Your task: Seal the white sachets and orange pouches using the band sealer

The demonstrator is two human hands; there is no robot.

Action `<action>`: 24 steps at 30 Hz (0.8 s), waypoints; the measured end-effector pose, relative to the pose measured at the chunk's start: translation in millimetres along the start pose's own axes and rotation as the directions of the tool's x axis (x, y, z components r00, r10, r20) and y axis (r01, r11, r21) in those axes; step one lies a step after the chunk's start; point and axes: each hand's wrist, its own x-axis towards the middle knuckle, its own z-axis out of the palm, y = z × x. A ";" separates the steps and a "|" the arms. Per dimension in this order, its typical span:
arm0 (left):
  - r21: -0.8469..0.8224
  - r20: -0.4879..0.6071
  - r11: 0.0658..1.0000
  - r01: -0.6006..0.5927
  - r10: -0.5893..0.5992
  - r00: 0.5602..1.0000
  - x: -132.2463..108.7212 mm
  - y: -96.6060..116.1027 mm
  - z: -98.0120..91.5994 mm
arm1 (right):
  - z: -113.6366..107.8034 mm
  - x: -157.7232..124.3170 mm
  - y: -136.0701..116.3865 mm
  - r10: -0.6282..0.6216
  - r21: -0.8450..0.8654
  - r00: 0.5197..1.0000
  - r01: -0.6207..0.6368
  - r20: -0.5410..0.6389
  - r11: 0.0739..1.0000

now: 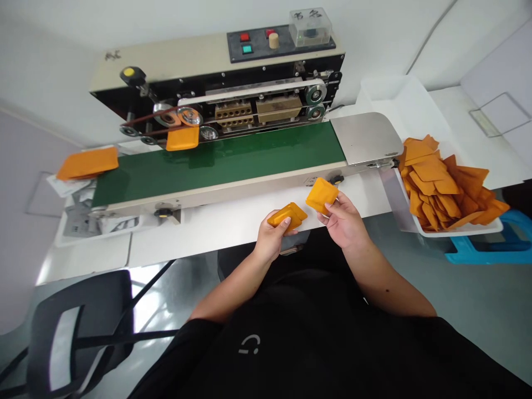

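Two overlapping orange packets (286, 216) are pinched in my left hand (270, 235), thumb on top. My right hand (344, 221) grips another orange packet (321, 195) by its lower right corner, a little higher and to the right. Both hands are in front of a sealing machine (233, 66) with a green conveyor belt (257, 152). One orange packet (183, 138) sits at the machine's rollers on the left. At the belt's left end lie more orange packets (89, 163).
A white bin (461, 234) heaped with orange pouches (436, 183) stands at the right, above a blue stool (490, 252). A lower-left tray (70, 239) holds grey and white wrappers. A black chair (100, 310) is at the lower left. Knobs stick out along the conveyor's front edge.
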 end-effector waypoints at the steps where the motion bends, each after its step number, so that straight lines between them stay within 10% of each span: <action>1: 0.000 -0.003 1.000 0.001 -0.001 1.000 0.6 -0.4 -1.0 | 0.6 -0.6 -0.3 0.001 -0.009 1.000 -0.001 0.004 1.000; 12: -0.029 -0.014 1.000 0.002 -0.002 1.000 6.5 -1.2 -9.0 | 3.6 -4.6 -17.5 -0.103 -0.127 0.994 0.105 0.024 0.986; 24: -0.003 -0.023 1.000 0.027 -0.027 0.999 12.6 -2.4 -12.8 | 8.1 42.6 -132.2 -0.199 -0.234 0.980 0.196 0.014 0.952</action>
